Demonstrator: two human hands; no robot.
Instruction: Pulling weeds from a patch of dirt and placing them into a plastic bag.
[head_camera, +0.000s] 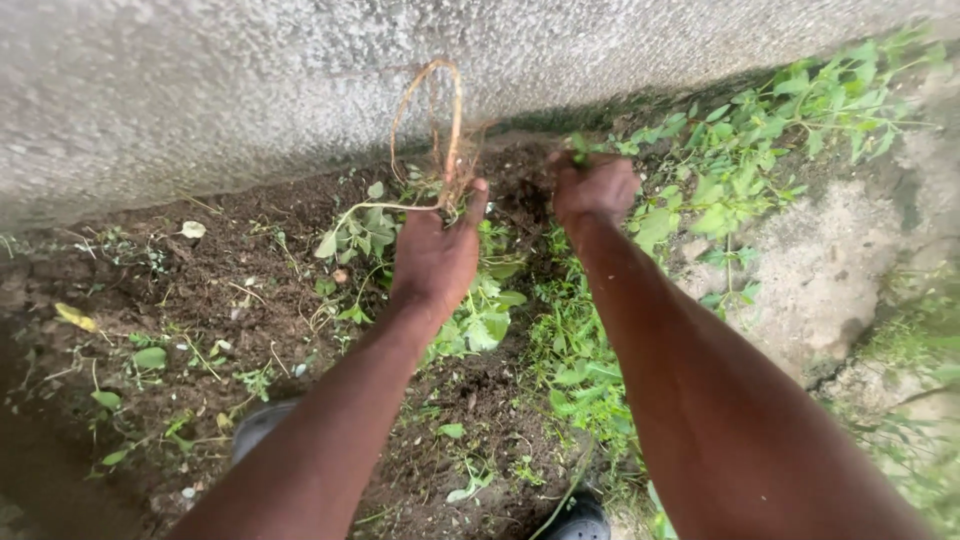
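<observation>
My left hand (437, 250) is shut on an uprooted weed (372, 222), whose pale bare roots (440, 110) curl upward against the wall and whose leafy stem hangs to the left. My right hand (594, 186) is closed in a fist around green weed stems (580, 148) growing at the foot of the wall. Both hands are above a strip of dark soil (200, 300) dotted with small weeds.
A rough grey concrete wall (250, 80) runs across the top. Dense green weeds (760, 140) grow at the right along a pale stone surface (820, 270). My dark shoes (585, 520) show at the bottom edge.
</observation>
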